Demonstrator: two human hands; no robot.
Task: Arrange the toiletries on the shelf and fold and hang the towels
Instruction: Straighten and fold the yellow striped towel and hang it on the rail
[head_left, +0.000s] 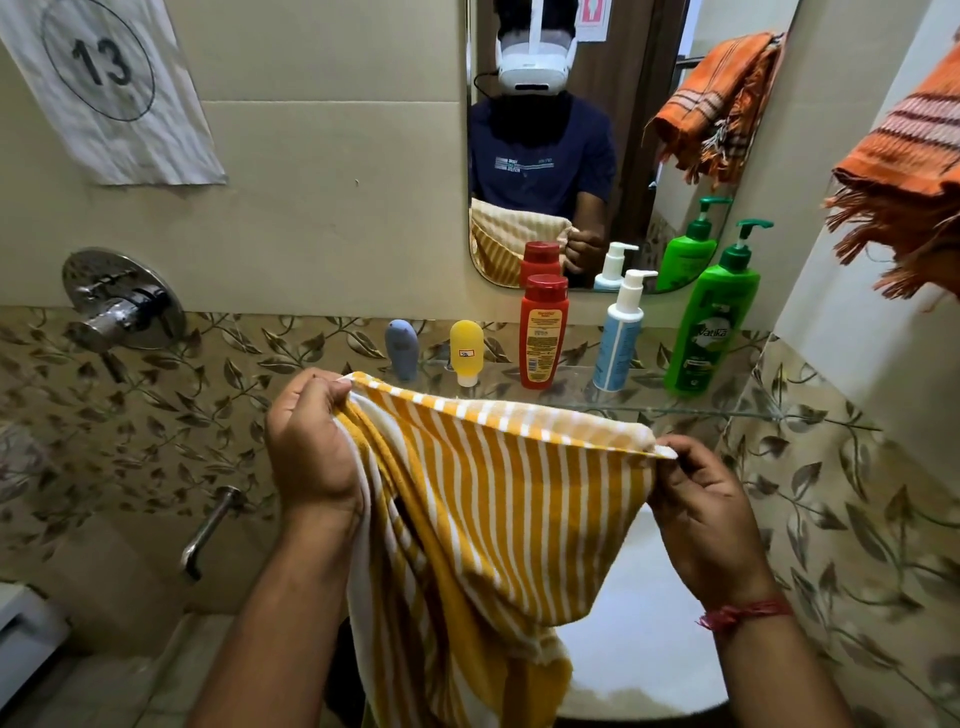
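A yellow and white striped towel hangs in front of me, stretched by its top edge. My left hand grips its left corner and my right hand pinches its right corner. Behind it a glass shelf carries a row of toiletries: a small blue tube, a yellow tube, a red bottle, a white pump bottle and a green pump bottle. An orange towel hangs at the upper right.
A mirror above the shelf reflects me and the bottles. A chrome shower mixer and a spout stick out of the left wall. A white washbasin lies below the towel. A paper sign marked 13 is taped up left.
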